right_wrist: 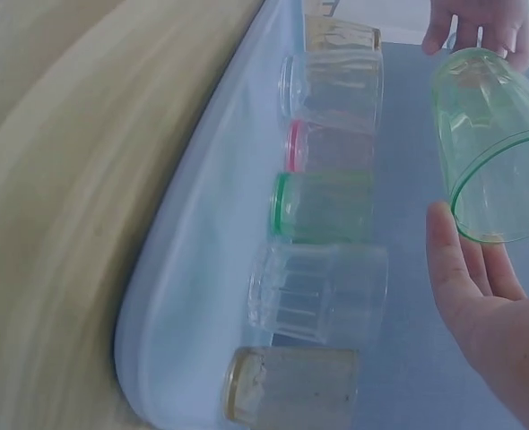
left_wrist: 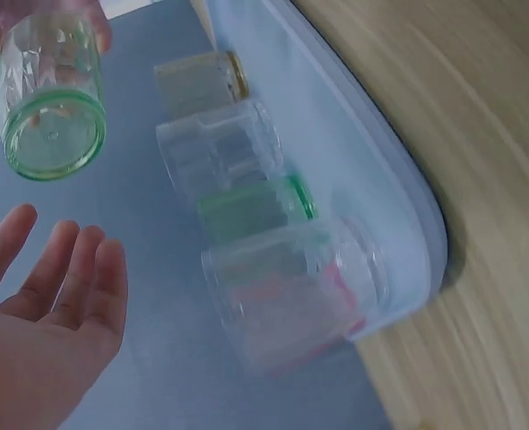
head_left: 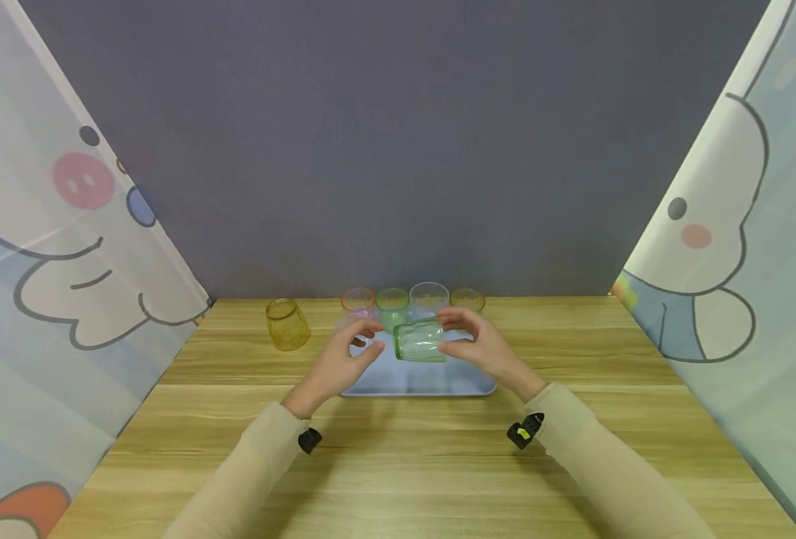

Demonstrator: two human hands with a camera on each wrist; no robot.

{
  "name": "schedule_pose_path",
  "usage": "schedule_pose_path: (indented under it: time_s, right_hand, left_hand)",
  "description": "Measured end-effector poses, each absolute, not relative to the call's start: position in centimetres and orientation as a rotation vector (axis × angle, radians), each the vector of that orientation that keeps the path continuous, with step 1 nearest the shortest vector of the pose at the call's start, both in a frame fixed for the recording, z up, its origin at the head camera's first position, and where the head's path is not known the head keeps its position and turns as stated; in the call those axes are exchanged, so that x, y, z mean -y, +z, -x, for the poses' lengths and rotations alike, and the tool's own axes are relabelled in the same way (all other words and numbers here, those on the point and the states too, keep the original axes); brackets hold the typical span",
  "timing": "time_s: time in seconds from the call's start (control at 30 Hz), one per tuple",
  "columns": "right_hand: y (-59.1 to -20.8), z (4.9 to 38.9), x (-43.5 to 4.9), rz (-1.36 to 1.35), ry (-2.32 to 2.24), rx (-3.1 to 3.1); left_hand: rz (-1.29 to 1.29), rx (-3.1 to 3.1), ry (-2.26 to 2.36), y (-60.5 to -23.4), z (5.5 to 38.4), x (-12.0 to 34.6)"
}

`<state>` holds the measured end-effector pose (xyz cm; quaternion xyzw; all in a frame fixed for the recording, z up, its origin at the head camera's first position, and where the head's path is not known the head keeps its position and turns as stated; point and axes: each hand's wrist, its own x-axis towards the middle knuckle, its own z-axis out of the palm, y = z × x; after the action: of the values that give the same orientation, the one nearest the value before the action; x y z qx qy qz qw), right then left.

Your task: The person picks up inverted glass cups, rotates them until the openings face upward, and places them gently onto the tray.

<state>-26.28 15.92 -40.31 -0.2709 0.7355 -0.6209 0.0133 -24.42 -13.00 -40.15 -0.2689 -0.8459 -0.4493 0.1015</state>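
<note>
A green glass cup [head_left: 419,340] lies on its side in the air over the blue tray. My right hand [head_left: 476,346] holds it by the rim end, thumb on the near side and fingers on the far side. Facing its thick base is my left hand [head_left: 345,359], which holds nothing. In the left wrist view, that hand's spread fingers stand just apart from the cup's base [left_wrist: 55,148]. The right wrist view shows the cup's rim [right_wrist: 484,179] at the right hand's fingertips.
The blue tray [head_left: 411,383] carries a row of cups along its far side: a pink cup [head_left: 358,299], another green cup [head_left: 392,303], clear cups such as this clear cup [head_left: 429,296], and an amber cup [head_left: 468,299]. Another amber cup [head_left: 288,329] stands on the wooden table, left of the tray.
</note>
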Motion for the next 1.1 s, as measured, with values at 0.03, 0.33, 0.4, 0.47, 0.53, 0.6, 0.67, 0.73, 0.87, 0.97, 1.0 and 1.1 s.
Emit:
schedule_pose_path:
  time_s: [0.03, 0.33, 0.4, 0.47, 0.53, 0.6, 0.67, 0.73, 0.87, 0.97, 1.0, 1.1]
  right_hand:
    - [-40.2, 26.3, -16.0, 0.843, -1.924, -2.306]
    - [-39.6, 26.6, -16.9, 0.829, -1.821, -2.401]
    - [-39.5, 26.7, -17.0, 0.829, -1.799, -2.411]
    - [-39.4, 26.8, -17.1, 0.823, -1.777, -2.430]
    - [-39.3, 26.8, -17.2, 0.826, -1.754, -2.459]
    - [-39.2, 26.8, -17.3, 0.829, -1.726, -2.495]
    - [-39.0, 26.9, -17.3, 0.835, -1.684, -2.542]
    - [-38.8, 26.9, -17.3, 0.825, -1.642, -2.579]
    - [-38.4, 27.0, -17.3, 0.820, -1.546, -2.649]
    - [-38.3, 27.1, -17.3, 0.826, -1.489, -2.692]
    - [-38.3, 27.2, -17.4, 0.827, -1.470, -2.709]
    - [-38.3, 27.4, -17.4, 0.819, -1.422, -2.747]
  left_hand:
    - [0.805, 2.493, -1.280, -40.1, 24.4, 13.1]
    - [0.774, 2.512, -0.897, -39.3, 24.8, 14.8]
    - [0.758, 2.521, -0.814, -39.1, 24.8, 15.2]
    - [0.758, 2.506, -0.732, -39.0, 25.0, 15.5]
    - [0.763, 2.476, -0.657, -38.8, 25.1, 15.9]
    - [0.774, 2.442, -0.581, -38.8, 25.2, 16.2]
    - [0.778, 2.416, -0.512, -38.7, 25.3, 16.6]
    - [0.773, 2.406, -0.457, -38.7, 25.4, 17.0]
    - [0.739, 2.417, -0.400, -38.6, 25.5, 17.7]
    - [0.716, 2.436, -0.378, -38.5, 25.7, 18.2]
    - [0.709, 2.441, -0.372, -38.5, 25.7, 18.4]
    - [0.686, 2.449, -0.349, -38.5, 26.0, 19.1]
